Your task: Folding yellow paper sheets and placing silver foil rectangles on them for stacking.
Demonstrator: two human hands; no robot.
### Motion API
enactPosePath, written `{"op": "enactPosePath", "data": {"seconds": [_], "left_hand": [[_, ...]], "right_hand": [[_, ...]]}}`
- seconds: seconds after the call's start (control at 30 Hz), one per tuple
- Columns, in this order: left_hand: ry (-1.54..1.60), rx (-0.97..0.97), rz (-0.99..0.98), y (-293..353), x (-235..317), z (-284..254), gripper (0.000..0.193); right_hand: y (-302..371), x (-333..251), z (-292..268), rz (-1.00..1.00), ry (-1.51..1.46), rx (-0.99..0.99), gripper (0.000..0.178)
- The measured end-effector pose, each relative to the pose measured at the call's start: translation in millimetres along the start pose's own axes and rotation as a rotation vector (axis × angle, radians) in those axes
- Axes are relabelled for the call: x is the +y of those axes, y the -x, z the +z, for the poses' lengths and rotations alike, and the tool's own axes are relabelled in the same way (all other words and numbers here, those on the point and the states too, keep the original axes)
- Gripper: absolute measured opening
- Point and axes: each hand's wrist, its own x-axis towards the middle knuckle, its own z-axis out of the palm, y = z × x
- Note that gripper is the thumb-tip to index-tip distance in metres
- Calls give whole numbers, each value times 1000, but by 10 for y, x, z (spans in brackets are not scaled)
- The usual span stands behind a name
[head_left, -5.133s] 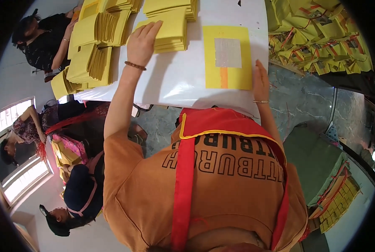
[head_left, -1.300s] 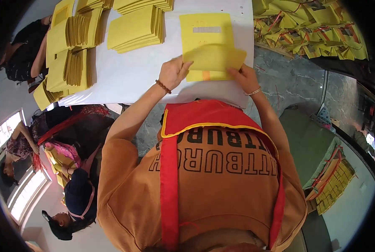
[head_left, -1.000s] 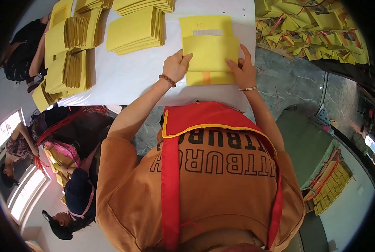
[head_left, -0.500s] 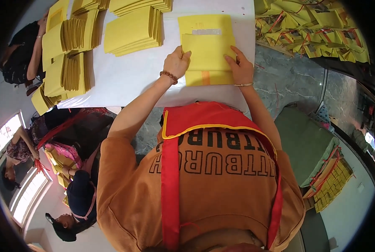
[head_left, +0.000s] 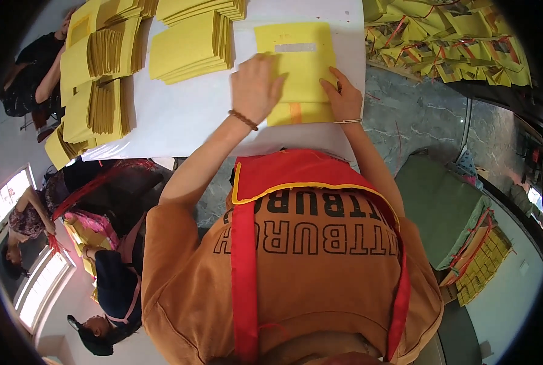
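Observation:
A yellow paper sheet (head_left: 302,79), folded over itself, lies flat near the table's right side. It has a grey strip (head_left: 295,47) toward the top and an orange stripe (head_left: 295,113) near the bottom edge. My left hand (head_left: 256,88), slightly blurred, lies across the sheet's left edge, fingers stretched out and thumb apart. At the opposite edge is my right hand (head_left: 345,100); its thumb and forefinger are apart, their tips resting on the paper. Its other fingers are partly hidden.
The white table (head_left: 204,103) bears a fanned yellow stack (head_left: 189,45) and more yellow bundles (head_left: 95,109) at left. To the right hang yellow pieces with red strings (head_left: 448,42). A green-covered pile (head_left: 438,207) stands lower right. Another person (head_left: 110,286) works lower left.
My left hand has shifted upward, from gripping the folded sheet's left edge to lying over it with fingers extended. My right hand stays at the right edge.

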Motion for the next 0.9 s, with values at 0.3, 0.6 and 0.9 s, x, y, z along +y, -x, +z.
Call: {"op": "enactPosePath", "data": {"seconds": [0.3,0.6,0.9], "left_hand": [[-196,-77,309,-30,123,494,55],[-210,-169,290,-37,98,522,56],[313,-166,231,-48,-122,446,56]], "right_hand": [[30,-65,-29,78,6,-58,40],[59,-311,34,-655,422,-43,51],[41,-71,214,-508,564,-54,57]]}}
